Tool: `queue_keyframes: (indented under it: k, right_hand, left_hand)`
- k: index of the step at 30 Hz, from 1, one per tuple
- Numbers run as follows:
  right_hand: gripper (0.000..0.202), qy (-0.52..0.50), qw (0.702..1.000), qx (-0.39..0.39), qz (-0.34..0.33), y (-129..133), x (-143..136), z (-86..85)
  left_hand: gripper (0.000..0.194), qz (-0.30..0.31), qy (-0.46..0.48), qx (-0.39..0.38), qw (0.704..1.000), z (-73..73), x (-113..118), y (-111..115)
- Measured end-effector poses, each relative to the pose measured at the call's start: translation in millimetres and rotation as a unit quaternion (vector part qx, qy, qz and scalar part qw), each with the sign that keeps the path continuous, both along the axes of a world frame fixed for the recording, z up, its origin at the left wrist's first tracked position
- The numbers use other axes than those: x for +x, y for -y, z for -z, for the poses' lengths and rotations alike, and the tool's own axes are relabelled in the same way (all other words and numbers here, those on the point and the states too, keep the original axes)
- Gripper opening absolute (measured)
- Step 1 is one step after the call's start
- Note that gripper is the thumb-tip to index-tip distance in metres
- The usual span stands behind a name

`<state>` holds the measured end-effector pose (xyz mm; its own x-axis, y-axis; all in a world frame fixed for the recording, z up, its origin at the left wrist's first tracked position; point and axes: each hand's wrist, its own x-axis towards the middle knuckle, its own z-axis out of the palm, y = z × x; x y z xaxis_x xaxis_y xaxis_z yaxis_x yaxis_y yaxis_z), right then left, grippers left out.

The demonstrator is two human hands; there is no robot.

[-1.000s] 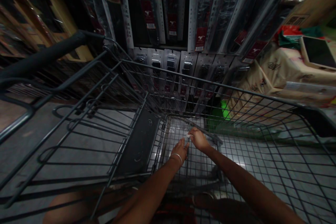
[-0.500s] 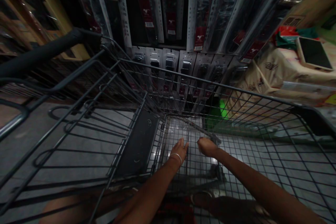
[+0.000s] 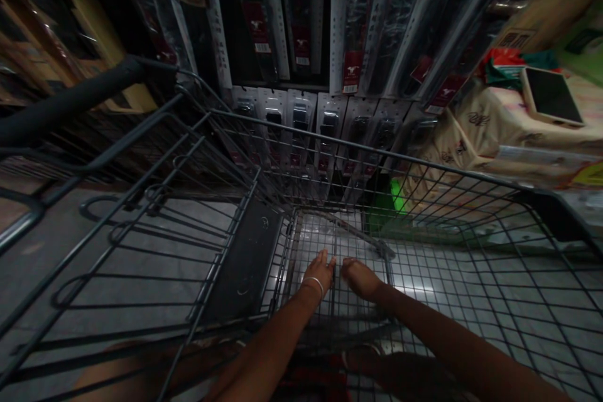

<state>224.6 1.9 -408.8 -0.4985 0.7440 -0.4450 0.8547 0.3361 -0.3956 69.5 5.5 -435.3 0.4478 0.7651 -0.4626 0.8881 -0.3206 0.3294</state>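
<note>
Both my arms reach over a dark wire shopping cart (image 3: 443, 289), hands above its mesh floor. My left hand (image 3: 318, 271), with a pale band at the wrist, has its fingers stretched forward and slightly apart, and nothing shows in it. Just to its right, my right hand (image 3: 358, 276) is closed with curled fingers. Whatever it may hold is hidden from this angle. A small gap separates the two hands. Whether either hand touches the wire below, I cannot tell.
Packaged belts (image 3: 351, 19) hang on the rack ahead, with smaller buckle packs (image 3: 301, 119) beneath. At right, wrapped beige packs (image 3: 480, 122) carry a phone-like device (image 3: 552, 95). The cart handle (image 3: 70, 100) is at left, beside a grey panel (image 3: 242, 257).
My right hand has moved left, closer to my left hand, and stays closed. My left hand has hardly moved. The whole view has shifted slightly.
</note>
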Motion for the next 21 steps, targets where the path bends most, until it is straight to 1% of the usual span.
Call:
queue_keyframes:
  k: [2,4,6,8,10,12,14,16,19,21]
  right_hand:
    - [0.028,0.006,1.0,-0.012,-0.026,12.0,14.0,-0.8]
    - [0.026,0.01,0.999,-0.025,-0.035,19.8,28.2,-3.3]
    - [0.021,0.026,0.997,-0.057,-0.041,21.2,38.8,-7.9]
    - [0.017,0.044,0.994,-0.086,-0.042,16.2,42.3,-14.3]
    - [0.017,0.039,0.996,-0.074,-0.032,7.5,37.5,-21.0]
    - [0.023,0.007,1.0,-0.028,0.0,-0.8,25.9,-24.8]
    - [0.029,-0.027,0.999,0.011,0.033,-5.1,11.3,-23.3]
    - [0.034,-0.041,0.998,0.026,0.046,-4.1,-1.7,-16.5]
    - [0.034,-0.022,1.0,0.017,0.009,3.1,-10.4,-3.8]
    - [0.034,0.002,0.999,0.017,-0.029,7.3,-7.2,0.9]
  left_hand:
    - [0.068,-0.001,-0.004,0.0,1.0,-1.8,0.8,0.3]
    - [0.07,0.0,-0.006,-0.001,1.0,-4.1,1.6,0.4]
    - [0.069,0.0,-0.009,0.0,1.0,-6.6,2.3,0.4]
    - [0.068,0.0,-0.013,-0.001,1.0,-9.1,2.8,0.3]
    - [0.068,-0.002,-0.011,-0.002,1.0,-11.2,3.2,0.0]
    - [0.067,-0.009,-0.006,-0.008,1.0,-13.1,3.4,-0.4]
    - [0.067,-0.017,0.001,-0.015,1.0,-14.6,3.5,-0.9]
    - [0.065,-0.023,0.009,-0.024,0.999,-15.6,3.5,-1.5]
    - [0.062,-0.031,0.014,-0.035,0.999,-16.0,3.4,-2.2]
    - [0.062,-0.03,0.017,-0.037,0.999,-15.3,3.5,-2.3]
